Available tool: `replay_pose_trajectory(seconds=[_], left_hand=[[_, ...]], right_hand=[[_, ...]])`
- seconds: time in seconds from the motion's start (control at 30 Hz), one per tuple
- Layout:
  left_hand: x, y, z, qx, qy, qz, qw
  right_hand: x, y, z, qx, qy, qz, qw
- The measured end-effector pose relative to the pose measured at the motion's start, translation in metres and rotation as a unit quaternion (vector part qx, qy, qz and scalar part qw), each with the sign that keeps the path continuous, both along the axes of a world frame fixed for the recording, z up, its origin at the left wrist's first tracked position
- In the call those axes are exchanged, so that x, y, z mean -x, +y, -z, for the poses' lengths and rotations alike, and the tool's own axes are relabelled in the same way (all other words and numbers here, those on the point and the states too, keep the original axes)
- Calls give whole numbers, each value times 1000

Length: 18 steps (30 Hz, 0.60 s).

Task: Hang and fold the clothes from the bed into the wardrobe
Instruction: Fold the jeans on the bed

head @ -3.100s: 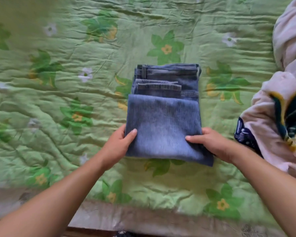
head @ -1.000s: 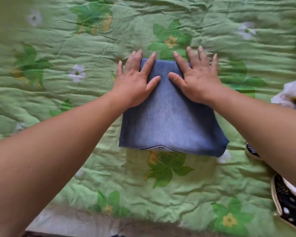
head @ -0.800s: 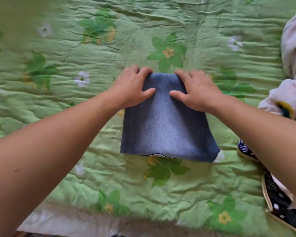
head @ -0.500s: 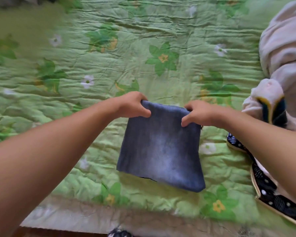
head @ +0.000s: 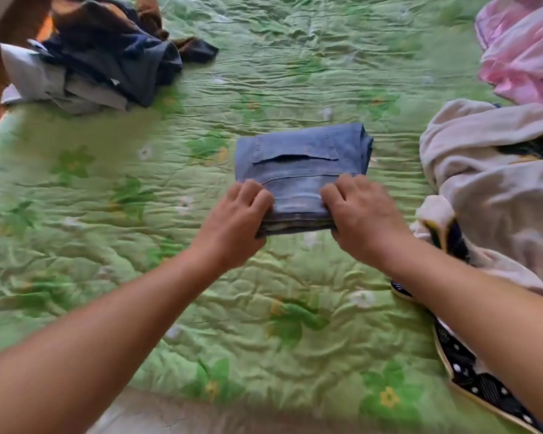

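Observation:
A pair of blue jeans (head: 301, 158), folded into a thick square with a back pocket facing up, lies on the green flowered bedspread (head: 170, 277) near the middle. My left hand (head: 232, 223) grips the near left corner of the jeans, fingers curled over the top and thumb under the edge. My right hand (head: 364, 217) grips the near right corner the same way. The near edge of the bundle is raised slightly off the bedspread.
A heap of dark and grey clothes (head: 101, 54) sits at the far left by a wooden bed frame (head: 0, 57). A pale cream garment with dark trim (head: 489, 177) lies to the right, a pink cloth (head: 524, 48) behind it, and a dotted dark fabric (head: 470, 374) at the near right.
The jeans were folded over once more and flipped, so the pocket side now faces up. Both hands moved from the far edge to the near corners. The camera view lifted, showing the far clothes heap.

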<state>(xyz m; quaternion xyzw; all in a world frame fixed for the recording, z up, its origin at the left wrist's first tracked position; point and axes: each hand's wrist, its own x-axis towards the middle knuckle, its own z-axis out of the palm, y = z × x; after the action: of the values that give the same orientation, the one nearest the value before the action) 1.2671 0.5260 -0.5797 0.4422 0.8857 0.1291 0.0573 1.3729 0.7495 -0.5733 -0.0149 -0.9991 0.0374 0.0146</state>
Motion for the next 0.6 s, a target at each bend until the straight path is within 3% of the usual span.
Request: replay_pose_trajectory(seconds=[0.07, 0.13, 0.2, 0.27, 0.33, 0.4, 0.6], left_hand=[[-39, -20, 39, 79, -26, -2, 997], [-77, -44, 75, 225, -100, 26, 969], [-105, -63, 100, 260, -137, 26, 956], [-113, -66, 111, 160, -132, -15, 978], [-104, -54, 115, 54, -111, -68, 990], [-86, -34, 117, 10, -102, -108, 989], [-30, 24, 145, 80, -81, -150, 982]], right_hand=[[-38, -24, 43, -2, -104, 35, 994], [-82, -47, 86, 40, -271, 75, 959], [-120, -64, 117, 69, -360, 85, 927], [-137, -70, 130, 106, -311, 108, 938], [-127, -65, 129, 133, -179, 128, 966], [-100, -53, 126, 155, -60, 141, 976], [-5, -20, 145, 77, -163, 113, 977]])
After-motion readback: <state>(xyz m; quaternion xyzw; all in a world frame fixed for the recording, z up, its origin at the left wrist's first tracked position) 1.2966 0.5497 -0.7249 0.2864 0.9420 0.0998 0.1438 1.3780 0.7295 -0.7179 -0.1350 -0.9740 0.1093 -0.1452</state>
